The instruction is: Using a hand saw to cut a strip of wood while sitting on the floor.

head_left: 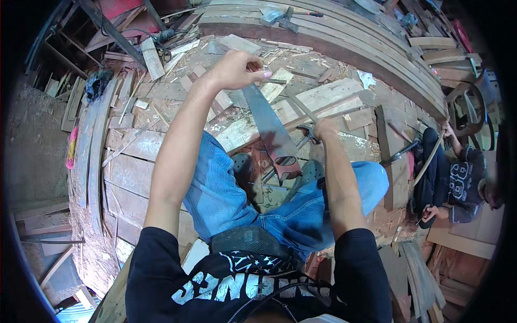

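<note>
My left hand (239, 70) is raised over the boards with thumb and fingers pinched together; whatever is between them is too small to make out. Below it lies a handsaw (264, 116), its grey blade pointing away and its reddish-brown handle (287, 168) between my feet. My right hand (326, 130) is closed at the near end of a thin wooden stick (302, 107), which slants away to the left. Beside those fingers shows a dark curved metal tool head (307, 134), like a hammer's, partly hidden. A short dark rod (277, 81) lies near my left fingertips.
Loose planks (328, 96) and scraps cover the floor ahead. A long stack of beams (344, 40) runs across the back, with a hammer (288, 20) on top. At right sits another person (458, 177), one hand on a curved strip (431, 156). A metal frame (113, 32) stands back left.
</note>
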`<state>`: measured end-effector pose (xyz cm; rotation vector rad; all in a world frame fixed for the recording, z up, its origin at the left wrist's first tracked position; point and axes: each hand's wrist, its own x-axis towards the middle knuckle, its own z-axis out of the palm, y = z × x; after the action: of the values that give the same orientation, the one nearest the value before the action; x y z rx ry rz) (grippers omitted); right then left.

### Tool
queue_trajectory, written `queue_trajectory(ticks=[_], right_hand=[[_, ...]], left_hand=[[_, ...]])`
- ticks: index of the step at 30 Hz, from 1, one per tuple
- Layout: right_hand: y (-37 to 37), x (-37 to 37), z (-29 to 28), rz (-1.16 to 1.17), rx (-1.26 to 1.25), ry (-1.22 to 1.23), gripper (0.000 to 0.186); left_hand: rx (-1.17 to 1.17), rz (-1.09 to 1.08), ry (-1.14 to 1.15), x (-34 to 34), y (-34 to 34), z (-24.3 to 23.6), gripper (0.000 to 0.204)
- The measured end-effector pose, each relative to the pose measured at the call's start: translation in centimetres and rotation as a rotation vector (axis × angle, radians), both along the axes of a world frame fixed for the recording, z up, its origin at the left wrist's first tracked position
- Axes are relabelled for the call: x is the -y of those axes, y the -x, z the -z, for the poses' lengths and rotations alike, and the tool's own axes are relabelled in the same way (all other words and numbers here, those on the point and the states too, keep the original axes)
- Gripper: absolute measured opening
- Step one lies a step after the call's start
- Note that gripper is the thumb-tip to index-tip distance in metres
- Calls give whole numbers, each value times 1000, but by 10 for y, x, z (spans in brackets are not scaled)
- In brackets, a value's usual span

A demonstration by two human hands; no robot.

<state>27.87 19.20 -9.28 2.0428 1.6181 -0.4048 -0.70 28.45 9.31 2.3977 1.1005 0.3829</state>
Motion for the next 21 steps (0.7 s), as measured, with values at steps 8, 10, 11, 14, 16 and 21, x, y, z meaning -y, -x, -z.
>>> queue_trajectory(ticks=[8, 10, 11, 14, 16, 21], right_hand=[[8, 0, 1, 99, -78, -158, 31], [8, -3, -7, 165, -131, -201, 32], [10, -4, -13, 230, -185, -241, 32], [5, -4, -6, 125, -136, -45, 37], [7, 2, -10, 164, -156, -69, 37], [-7, 0, 8, 320, -203, -265, 35]], left_hand=[[10, 13, 6, 4, -3, -4, 38], [-42, 15, -11, 4, -3, -4, 38], [-27, 18, 4, 4, -3, -5, 38], [-5, 24, 31, 2, 0, -3, 38], [0, 27, 41, 2, 1, -1, 37], [16, 33, 38, 8, -7, -5, 37]])
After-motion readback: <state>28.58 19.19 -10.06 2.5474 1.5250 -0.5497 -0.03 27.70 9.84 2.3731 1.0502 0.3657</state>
